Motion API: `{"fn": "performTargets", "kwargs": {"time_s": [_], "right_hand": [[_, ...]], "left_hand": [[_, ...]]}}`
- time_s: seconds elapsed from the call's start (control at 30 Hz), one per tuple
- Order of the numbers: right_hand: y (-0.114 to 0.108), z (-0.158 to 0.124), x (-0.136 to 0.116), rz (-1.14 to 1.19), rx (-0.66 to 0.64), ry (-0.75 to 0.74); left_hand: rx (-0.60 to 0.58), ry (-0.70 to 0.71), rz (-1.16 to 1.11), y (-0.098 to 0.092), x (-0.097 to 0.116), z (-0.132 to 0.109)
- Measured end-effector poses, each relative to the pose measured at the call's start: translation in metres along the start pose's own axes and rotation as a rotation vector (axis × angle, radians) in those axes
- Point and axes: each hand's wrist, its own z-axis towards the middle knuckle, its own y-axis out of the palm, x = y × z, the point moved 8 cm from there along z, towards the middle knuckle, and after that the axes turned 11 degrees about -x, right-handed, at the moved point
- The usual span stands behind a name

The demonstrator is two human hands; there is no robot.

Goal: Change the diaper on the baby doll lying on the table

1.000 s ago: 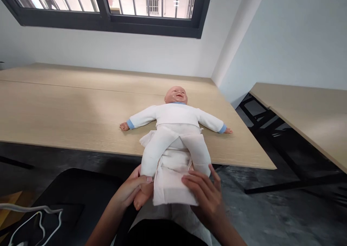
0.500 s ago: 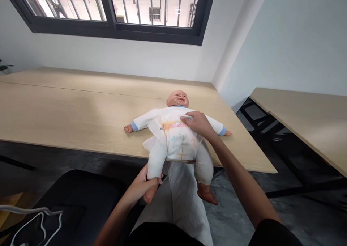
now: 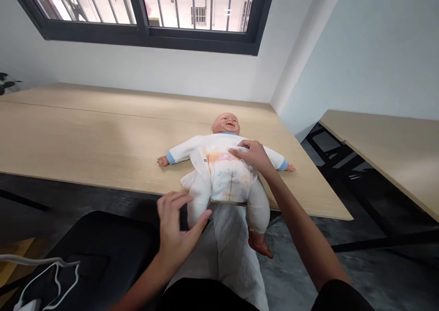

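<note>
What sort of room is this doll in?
Maybe a classroom or training room, though I can't be certain: the doll lies on a long wood-topped table, another table stands nearby, and there's a barred window.

Metal bars (image 3: pixel 211 4) line a dark-framed window (image 3: pixel 140 9) above a long wooden desk (image 3: pixel 103 132), a plant (image 3: pixel 8 84) peeking in at far left. White cables (image 3: pixel 34 258) loop by a black chair (image 3: pixel 103 242); a second table (image 3: pixel 391 151) stands at right over gray floor (image 3: pixel 343 279).

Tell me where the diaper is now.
In the head view, the diaper lies near the middle, over the doll's belly and between its legs, at the table's near edge; the right hand holds its upper edge.
</note>
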Motion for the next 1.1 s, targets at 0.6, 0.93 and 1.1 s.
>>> {"fn": "performTargets", "kwargs": {"time_s": [0.6, 0.93, 1.1], "right_hand": [[-0.002, -0.073, 0.063, 0.076, -0.162, 0.008], [0.012, -0.079, 0.051, 0.01, -0.098, -0.029], [0.003, -0.077, 0.068, -0.037, 0.066, -0.01]], "left_hand": [[-1.141, 0.742, -0.002, 0.154, 0.062, 0.149], [-1.221, 0.683, -0.276, 0.165, 0.05, 0.17], [-1.216, 0.668, -0.273, 0.165, 0.045, 0.17]]}}
